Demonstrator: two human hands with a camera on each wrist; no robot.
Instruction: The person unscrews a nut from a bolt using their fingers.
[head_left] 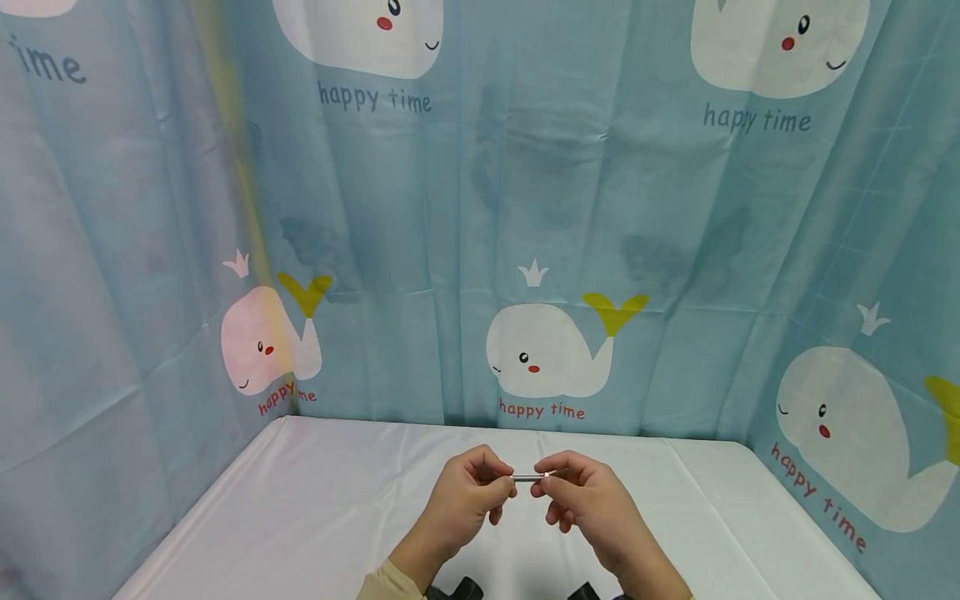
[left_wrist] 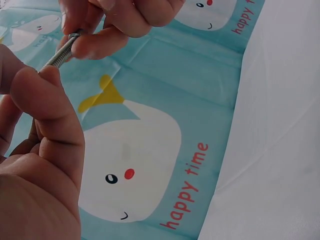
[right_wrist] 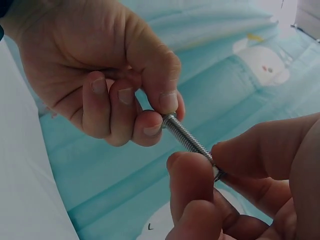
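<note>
A silvery threaded bolt [head_left: 528, 478] spans the gap between two hands above the white tabletop. My left hand [head_left: 465, 492] pinches one end of it between thumb and fingertips. At the other end my right hand [head_left: 588, 492] pinches it the same way. Close up in the right wrist view, the thread [right_wrist: 189, 139] runs bare between the two grips. A wider metal collar [right_wrist: 167, 119] shows at the left fingertips. In the left wrist view a small hex-like piece [left_wrist: 75, 35] sits at the right fingertips; fingers partly hide both ends.
A white-covered table [head_left: 337, 500] lies under the hands. Blue curtains [head_left: 450, 350] with whale prints enclose it at the back and both sides. Black rounded parts [head_left: 468, 588] show by the wrists at the bottom edge.
</note>
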